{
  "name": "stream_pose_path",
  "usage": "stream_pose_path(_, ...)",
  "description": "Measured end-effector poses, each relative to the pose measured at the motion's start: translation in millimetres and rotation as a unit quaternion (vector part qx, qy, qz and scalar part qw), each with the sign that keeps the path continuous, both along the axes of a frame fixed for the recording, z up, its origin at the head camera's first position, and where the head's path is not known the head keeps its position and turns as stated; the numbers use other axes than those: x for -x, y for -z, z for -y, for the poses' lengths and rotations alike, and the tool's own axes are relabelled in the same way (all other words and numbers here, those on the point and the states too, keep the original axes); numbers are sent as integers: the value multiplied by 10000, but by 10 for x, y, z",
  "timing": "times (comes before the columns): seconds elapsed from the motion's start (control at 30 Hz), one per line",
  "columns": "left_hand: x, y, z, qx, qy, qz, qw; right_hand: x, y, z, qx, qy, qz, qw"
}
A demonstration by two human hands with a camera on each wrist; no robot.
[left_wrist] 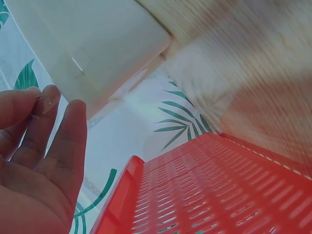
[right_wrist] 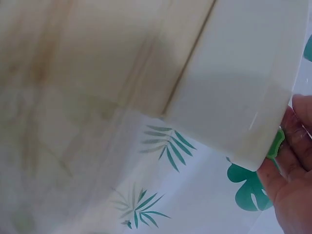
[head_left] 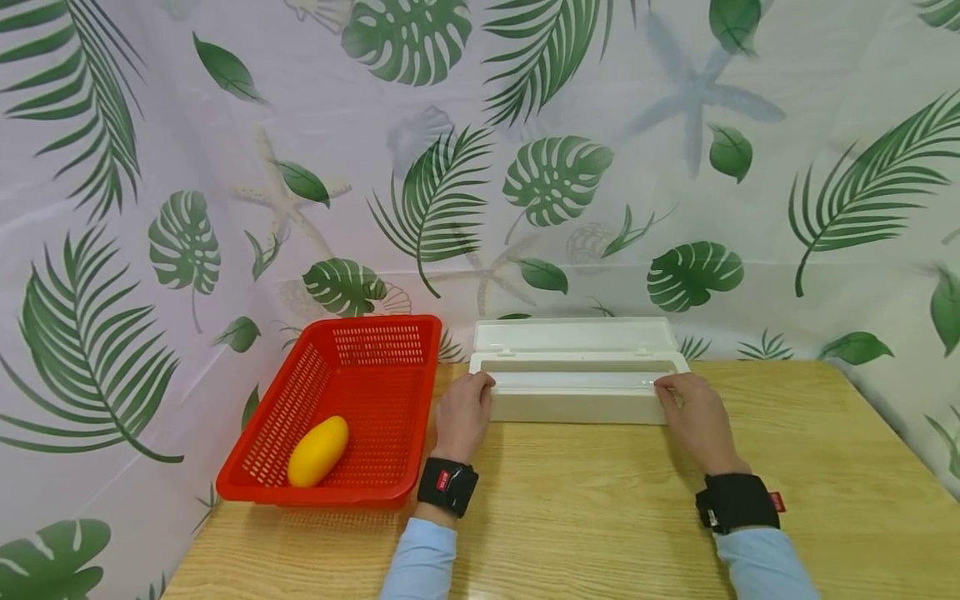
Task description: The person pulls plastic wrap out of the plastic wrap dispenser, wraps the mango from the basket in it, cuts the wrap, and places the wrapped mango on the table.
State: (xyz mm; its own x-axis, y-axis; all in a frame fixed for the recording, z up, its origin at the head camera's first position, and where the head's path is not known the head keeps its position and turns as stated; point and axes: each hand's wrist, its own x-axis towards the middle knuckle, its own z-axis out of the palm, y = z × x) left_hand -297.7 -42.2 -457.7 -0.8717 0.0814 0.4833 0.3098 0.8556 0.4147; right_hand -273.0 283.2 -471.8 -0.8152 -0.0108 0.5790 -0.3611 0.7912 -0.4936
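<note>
A long white plastic wrap dispenser box (head_left: 577, 408) stands on the table with its lid (head_left: 573, 336) raised at the back. Inside its long opening lies a pale, shiny roll of plastic wrap (head_left: 570, 381). At the box's left front corner, my left hand (head_left: 463, 414) pinches the thin clear film between thumb and fingers; a glint of it shows in the left wrist view. My right hand (head_left: 701, 421) pinches at the right front corner, its fingertips partly hidden by the box in the right wrist view. A small green edge (right_wrist: 276, 144) shows beside those fingers, its kind unclear.
Left of the box is a red plastic basket (head_left: 375, 497) with perforated sides. A yellow mango-like fruit (head_left: 318, 452) lies in it. Both stand on a wood-grain table (head_left: 585, 517), with a leaf-printed cloth (head_left: 480, 183) hanging behind. My left forearm passes close to the basket's right side.
</note>
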Motion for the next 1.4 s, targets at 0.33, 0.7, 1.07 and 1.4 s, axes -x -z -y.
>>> stream_pose_path(0.33, 48, -53, -4, 72, -136, 186, 9997, 56, -58, -20, -152, 355, 540, 9978)
stream_pose_path(0.7, 96, -139, 8, 120, -37, 39, 9999, 101, -107, -41, -94, 498, 335, 9982)
stream_pose_path(1.07, 106, -208, 3, 209, 7, 15, 9998, 106, -153, -34, 30, 520, 348, 9980)
stream_pose_path(1.4, 100, -220, 14, 209, 18, -32, 9998, 104, -157, -49, 9, 610, 483, 9970)
